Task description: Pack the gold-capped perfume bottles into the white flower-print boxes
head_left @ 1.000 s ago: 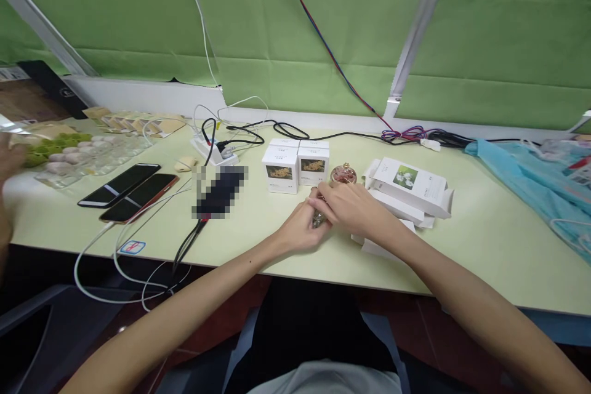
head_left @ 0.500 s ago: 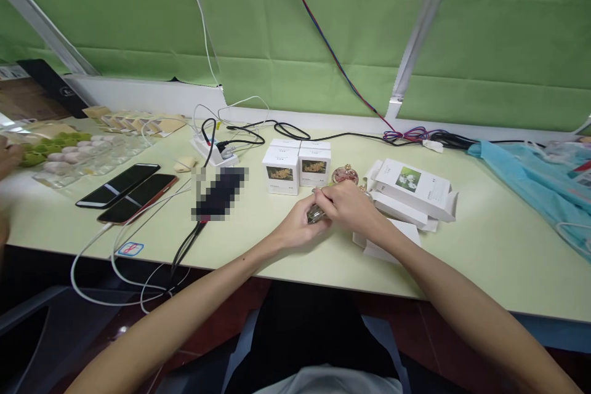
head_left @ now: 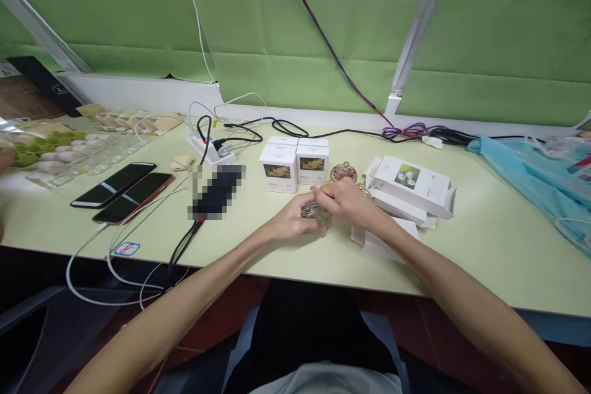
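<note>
My left hand [head_left: 295, 225] is wrapped round a small clear glass jar [head_left: 317, 214], held just above the table. My right hand [head_left: 347, 202] is closed over the jar's top edge from the right, fingertips meeting the left fingers; whether it grips a lid is hidden. Behind my right hand stands another glass jar [head_left: 344, 172], reddish inside with gold trim. Partly covered by that hand, a further gold-trimmed glass piece shows. White boxes [head_left: 277, 173] with yellow flower pictures stand just behind the left hand.
Opened white cartons [head_left: 412, 180] lie stacked at right, near a blue plastic bag [head_left: 521, 172]. Two phones [head_left: 113, 184], cables and a power strip [head_left: 210, 151] occupy the left side. Clear trays [head_left: 69, 163] with green and pale pieces sit farther left, beside another person's hand.
The glass jar has turned in my left hand, so more of its side shows. Both hands stay together at it. The whole view has shifted slightly.
</note>
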Tool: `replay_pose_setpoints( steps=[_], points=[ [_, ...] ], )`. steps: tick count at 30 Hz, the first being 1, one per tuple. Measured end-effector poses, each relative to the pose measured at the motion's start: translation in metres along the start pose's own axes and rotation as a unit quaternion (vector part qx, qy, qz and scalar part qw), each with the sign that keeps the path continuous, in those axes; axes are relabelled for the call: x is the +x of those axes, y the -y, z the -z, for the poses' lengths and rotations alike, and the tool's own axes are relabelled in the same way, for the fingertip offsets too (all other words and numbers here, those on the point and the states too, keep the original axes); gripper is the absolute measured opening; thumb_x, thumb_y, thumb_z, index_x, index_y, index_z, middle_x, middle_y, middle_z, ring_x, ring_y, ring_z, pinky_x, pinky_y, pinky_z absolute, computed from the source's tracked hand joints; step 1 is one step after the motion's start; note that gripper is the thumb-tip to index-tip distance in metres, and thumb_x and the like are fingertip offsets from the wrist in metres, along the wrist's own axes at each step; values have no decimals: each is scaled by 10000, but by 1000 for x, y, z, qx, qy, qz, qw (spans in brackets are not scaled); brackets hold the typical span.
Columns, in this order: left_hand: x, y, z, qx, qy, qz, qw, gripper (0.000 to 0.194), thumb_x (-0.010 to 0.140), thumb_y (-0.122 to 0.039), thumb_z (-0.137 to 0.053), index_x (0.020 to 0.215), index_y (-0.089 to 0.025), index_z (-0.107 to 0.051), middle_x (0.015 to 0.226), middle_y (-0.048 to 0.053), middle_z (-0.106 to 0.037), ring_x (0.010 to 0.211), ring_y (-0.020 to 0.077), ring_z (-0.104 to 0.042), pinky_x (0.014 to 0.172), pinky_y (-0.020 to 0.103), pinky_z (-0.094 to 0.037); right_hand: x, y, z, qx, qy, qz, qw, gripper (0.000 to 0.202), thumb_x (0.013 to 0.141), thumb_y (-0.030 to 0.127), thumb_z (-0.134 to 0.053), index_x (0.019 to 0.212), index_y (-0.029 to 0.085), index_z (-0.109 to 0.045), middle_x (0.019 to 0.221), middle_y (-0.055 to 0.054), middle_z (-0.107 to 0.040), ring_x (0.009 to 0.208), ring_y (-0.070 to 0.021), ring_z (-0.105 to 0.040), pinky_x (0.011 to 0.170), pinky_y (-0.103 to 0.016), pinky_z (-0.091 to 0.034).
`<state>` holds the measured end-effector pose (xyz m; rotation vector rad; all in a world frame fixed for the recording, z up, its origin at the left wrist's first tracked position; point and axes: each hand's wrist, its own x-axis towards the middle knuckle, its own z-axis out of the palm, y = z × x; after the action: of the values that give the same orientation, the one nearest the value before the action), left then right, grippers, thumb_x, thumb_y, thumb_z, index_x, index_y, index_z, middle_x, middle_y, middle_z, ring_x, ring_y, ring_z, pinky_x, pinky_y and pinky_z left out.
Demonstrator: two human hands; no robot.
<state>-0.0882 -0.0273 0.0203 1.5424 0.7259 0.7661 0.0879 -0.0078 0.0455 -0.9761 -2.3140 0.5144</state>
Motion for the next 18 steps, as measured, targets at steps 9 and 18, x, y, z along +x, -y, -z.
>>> replay_pose_setpoints(
  steps=[9, 18],
  points=[
    [1, -1, 12, -12, 55, 4, 998, 328, 670, -96, -658, 991, -164, -666, 782, 26, -696, 691, 176, -675, 632, 302, -518, 0, 1, 3, 9, 12, 8, 1000, 463, 996, 319, -376, 557, 213, -275, 481, 48, -322, 478, -91, -290, 550, -293, -237],
    [2, -4, 9, -24, 64, -7, 998, 296, 703, -164, -696, 995, -160, -647, 813, 58, -716, 714, 193, -681, 681, 326, -524, 5, 5, 13, 66, -18, -28, 997, 525, 1022, 329, -392, 513, 200, -393, 480, 26, -482, 523, -104, -423, 633, -278, -332]
  ],
)
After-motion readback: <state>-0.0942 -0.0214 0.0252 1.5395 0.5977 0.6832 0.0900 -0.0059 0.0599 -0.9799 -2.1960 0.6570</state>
